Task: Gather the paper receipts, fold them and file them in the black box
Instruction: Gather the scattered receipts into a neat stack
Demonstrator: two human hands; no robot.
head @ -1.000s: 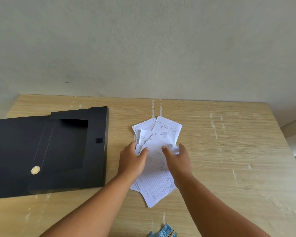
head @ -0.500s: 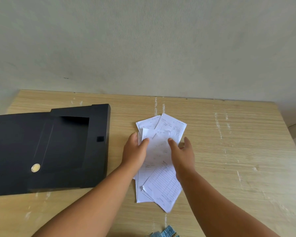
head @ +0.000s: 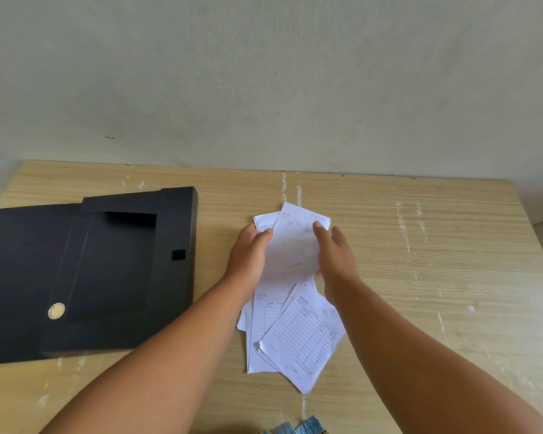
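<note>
Several white paper receipts [head: 290,308] lie in a loose, fanned stack on the wooden table [head: 420,277]. My left hand [head: 248,258] presses the stack's left edge, thumb on top of the paper. On the right edge rests my right hand [head: 336,258], its fingers laid over the upper sheets. Both hands squeeze the pile between them. To the left lies the black box [head: 113,270], open, with its lid flap spread flat and a round metal snap [head: 56,311] on it.
A grey wall stands right behind the table's far edge. A bit of blue patterned cloth [head: 304,427] shows at the bottom edge. White scuff marks streak the tabletop to the right of the receipts.
Both hands have slid further up along the pile and drawn the upper receipts closer together. The lower sheets now stick out more toward me.
</note>
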